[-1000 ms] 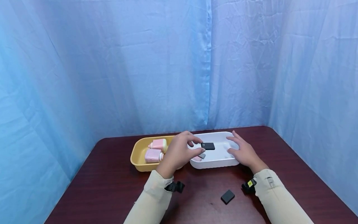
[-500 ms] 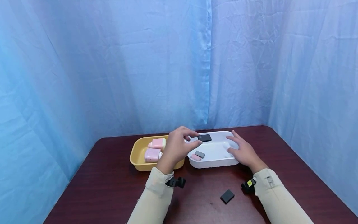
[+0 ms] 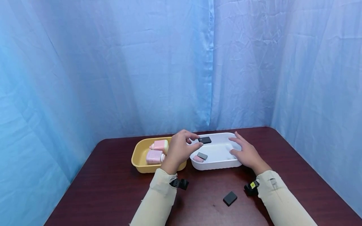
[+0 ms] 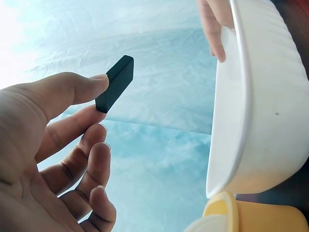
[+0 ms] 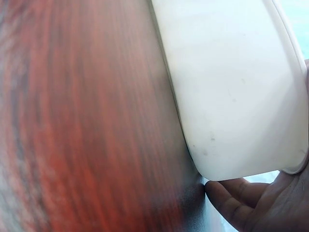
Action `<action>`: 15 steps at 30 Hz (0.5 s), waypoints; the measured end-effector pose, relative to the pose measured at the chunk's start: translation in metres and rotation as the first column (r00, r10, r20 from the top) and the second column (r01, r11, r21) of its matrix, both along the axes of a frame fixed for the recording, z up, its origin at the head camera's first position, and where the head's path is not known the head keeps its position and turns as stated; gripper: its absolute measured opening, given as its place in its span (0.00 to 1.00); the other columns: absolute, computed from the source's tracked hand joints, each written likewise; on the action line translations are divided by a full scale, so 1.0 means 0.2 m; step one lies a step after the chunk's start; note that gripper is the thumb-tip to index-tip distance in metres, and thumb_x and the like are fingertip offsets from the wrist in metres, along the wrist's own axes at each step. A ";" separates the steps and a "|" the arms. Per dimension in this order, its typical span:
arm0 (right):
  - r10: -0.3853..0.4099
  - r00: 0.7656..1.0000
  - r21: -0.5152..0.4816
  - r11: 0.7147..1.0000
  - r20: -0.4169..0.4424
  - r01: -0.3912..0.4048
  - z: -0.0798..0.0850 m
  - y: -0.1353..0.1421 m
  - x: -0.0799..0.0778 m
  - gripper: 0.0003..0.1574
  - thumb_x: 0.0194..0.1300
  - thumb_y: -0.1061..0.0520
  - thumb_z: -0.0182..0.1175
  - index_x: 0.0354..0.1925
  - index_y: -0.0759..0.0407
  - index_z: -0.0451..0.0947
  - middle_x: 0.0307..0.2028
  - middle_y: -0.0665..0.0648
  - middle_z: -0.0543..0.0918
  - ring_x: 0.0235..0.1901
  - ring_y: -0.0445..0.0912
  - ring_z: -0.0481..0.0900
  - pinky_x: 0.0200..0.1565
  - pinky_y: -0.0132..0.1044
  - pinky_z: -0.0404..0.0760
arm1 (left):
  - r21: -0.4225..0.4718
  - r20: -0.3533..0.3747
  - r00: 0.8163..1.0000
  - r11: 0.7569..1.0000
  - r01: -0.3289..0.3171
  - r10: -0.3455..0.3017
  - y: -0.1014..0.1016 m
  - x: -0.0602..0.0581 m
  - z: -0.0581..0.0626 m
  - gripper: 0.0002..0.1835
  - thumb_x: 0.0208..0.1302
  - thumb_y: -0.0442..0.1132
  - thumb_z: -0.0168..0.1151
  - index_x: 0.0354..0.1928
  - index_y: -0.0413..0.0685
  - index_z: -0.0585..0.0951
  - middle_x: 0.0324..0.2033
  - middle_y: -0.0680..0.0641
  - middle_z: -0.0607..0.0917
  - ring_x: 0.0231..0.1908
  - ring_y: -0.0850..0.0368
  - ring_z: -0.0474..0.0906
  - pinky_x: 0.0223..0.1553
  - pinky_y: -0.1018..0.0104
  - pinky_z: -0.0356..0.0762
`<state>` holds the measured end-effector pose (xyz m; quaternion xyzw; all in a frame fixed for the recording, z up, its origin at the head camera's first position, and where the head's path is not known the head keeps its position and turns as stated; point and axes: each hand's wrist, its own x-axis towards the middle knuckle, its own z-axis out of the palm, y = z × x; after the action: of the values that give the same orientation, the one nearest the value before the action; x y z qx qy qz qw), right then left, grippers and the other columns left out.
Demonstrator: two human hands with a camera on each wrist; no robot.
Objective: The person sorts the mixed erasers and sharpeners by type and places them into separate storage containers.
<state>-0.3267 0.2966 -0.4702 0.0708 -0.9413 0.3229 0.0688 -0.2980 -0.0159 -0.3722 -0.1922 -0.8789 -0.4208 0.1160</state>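
My left hand point(image 3: 182, 149) pinches a small flat black block point(image 4: 117, 83) between thumb and index finger. Pale markings show on the block's top in the head view. It is held up over the left part of a white plastic tray point(image 3: 217, 165); the other fingers curl loosely beneath it in the left wrist view. My right hand point(image 3: 248, 154) holds the tray's right end, with some fingers over the rim and others against the outside near the base. Inside the tray, at its front left corner, lie a grey block point(image 3: 202, 155) and a pink block point(image 3: 198, 158).
A yellow tray point(image 3: 136, 160) stands just left of the white one, holding a pink bottle point(image 3: 160, 145) and a lilac bottle point(image 3: 154, 157) on their sides. Another black block point(image 3: 230, 198) lies on the dark red table point(image 3: 107, 188) near the front. Blue curtains point(image 3: 169, 69) hang behind.
My left hand has drawn slightly back and left with the black block, uncovering the grey and pink blocks. My right hand stays at the white tray's end.
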 end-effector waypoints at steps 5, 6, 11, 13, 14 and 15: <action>0.000 1.000 0.000 1.000 -0.004 0.000 0.00 0.00 0.00 0.35 0.71 0.56 0.61 0.74 0.56 0.69 0.83 0.61 0.49 0.78 0.68 0.52 0.70 0.72 0.56 | -0.001 -0.001 1.000 1.000 -0.018 0.018 0.00 -0.02 -0.02 0.14 0.59 0.51 0.77 0.44 0.56 0.92 0.43 0.54 0.85 0.41 0.54 0.80 0.35 0.66 0.80; 0.001 1.000 -0.001 1.000 -0.004 -0.001 -0.01 0.00 0.00 0.35 0.71 0.56 0.61 0.74 0.56 0.69 0.83 0.61 0.49 0.78 0.68 0.52 0.70 0.72 0.56 | -0.002 -0.001 1.000 1.000 -0.022 0.022 0.00 -0.02 -0.02 0.14 0.59 0.51 0.77 0.44 0.55 0.92 0.43 0.54 0.85 0.41 0.53 0.80 0.35 0.66 0.80; 0.001 1.000 -0.002 1.000 -0.005 -0.001 -0.01 0.00 0.00 0.36 0.71 0.56 0.61 0.74 0.56 0.69 0.83 0.61 0.49 0.78 0.68 0.53 0.70 0.72 0.56 | -0.005 0.026 0.999 0.999 -0.040 0.040 -0.01 -0.02 -0.03 0.15 0.58 0.52 0.78 0.45 0.56 0.92 0.42 0.54 0.84 0.40 0.55 0.79 0.34 0.66 0.79; 0.000 1.000 -0.001 1.000 -0.005 0.000 -0.01 0.00 0.00 0.36 0.71 0.56 0.61 0.74 0.56 0.69 0.83 0.61 0.49 0.78 0.68 0.53 0.70 0.72 0.56 | -0.005 0.042 0.998 0.999 -0.048 0.049 -0.01 -0.02 -0.04 0.15 0.58 0.52 0.78 0.45 0.56 0.92 0.42 0.54 0.84 0.40 0.57 0.77 0.33 0.66 0.79; -0.001 1.000 -0.001 1.000 -0.006 0.001 -0.01 0.00 0.00 0.36 0.71 0.56 0.61 0.74 0.56 0.69 0.83 0.61 0.50 0.78 0.68 0.53 0.70 0.72 0.56 | -0.002 0.051 0.997 0.999 -0.052 0.052 -0.01 -0.02 -0.04 0.15 0.58 0.52 0.78 0.45 0.56 0.92 0.42 0.54 0.84 0.39 0.57 0.77 0.32 0.66 0.79; -0.001 1.000 0.000 1.000 -0.007 0.001 -0.01 0.00 0.00 0.36 0.71 0.56 0.61 0.74 0.56 0.69 0.83 0.61 0.50 0.78 0.68 0.53 0.70 0.72 0.56 | -0.001 0.060 0.997 0.999 -0.054 0.054 -0.01 -0.02 -0.05 0.15 0.57 0.51 0.79 0.44 0.56 0.92 0.41 0.53 0.83 0.39 0.57 0.76 0.32 0.66 0.78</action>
<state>-0.3277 0.2960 -0.4728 0.0714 -0.9411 0.3226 0.0720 -0.3024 -0.0178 -0.3819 -0.1554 -0.8868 -0.4233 0.1010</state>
